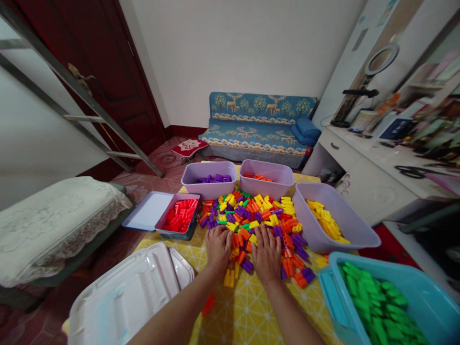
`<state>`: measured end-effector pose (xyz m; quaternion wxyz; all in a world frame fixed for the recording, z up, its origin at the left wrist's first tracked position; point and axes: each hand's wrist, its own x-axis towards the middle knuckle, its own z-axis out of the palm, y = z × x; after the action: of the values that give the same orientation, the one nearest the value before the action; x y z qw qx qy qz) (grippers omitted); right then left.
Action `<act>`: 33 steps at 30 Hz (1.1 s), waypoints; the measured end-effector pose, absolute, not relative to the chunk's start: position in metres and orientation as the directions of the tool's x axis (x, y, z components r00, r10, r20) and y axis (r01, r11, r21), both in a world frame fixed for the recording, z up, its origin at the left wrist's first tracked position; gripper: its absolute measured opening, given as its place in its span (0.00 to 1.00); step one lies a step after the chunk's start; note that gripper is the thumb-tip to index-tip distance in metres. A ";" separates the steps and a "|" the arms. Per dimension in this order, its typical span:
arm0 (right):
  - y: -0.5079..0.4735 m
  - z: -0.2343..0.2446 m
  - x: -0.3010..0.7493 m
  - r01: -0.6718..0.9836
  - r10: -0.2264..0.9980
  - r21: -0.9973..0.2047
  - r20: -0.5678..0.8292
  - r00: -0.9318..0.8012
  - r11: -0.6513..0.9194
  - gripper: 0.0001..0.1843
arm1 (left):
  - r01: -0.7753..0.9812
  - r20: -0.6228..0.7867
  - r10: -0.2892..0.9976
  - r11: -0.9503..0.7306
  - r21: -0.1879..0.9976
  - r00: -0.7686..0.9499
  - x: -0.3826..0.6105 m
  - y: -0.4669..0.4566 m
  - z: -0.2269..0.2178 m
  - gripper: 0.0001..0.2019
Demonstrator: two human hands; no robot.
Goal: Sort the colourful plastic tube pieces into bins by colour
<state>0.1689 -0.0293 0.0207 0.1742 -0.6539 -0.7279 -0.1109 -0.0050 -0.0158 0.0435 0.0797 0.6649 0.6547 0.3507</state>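
Observation:
A mixed pile of small plastic building pieces in orange, yellow, purple and green lies on the table in front of me. My left hand rests at the pile's near left edge, palm down, fingers slightly bent over the pieces. Beside it, my right hand lies on the near middle of the pile with its fingers spread. Neither hand visibly grips a piece. Around the pile stand a lilac bin of purple pieces, a lilac bin of orange pieces, and a lilac bin of yellow pieces.
An open-lidded tin of red pieces stands left of the pile. At the near right is a blue bin of green pieces. White plastic lids lie at the near left. A yellow patterned cloth covers the table.

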 end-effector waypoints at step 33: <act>-0.028 0.019 0.169 0.988 0.911 -0.088 0.406 -0.080 0.126 0.27 | -0.142 -0.055 0.955 0.013 0.990 -0.293 -0.016 0.133 0.111 0.10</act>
<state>0.1687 -0.0276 0.0187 0.1844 -0.6526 -0.7273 -0.1052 -0.0161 0.1331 0.1108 0.4614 0.3749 0.5420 0.5940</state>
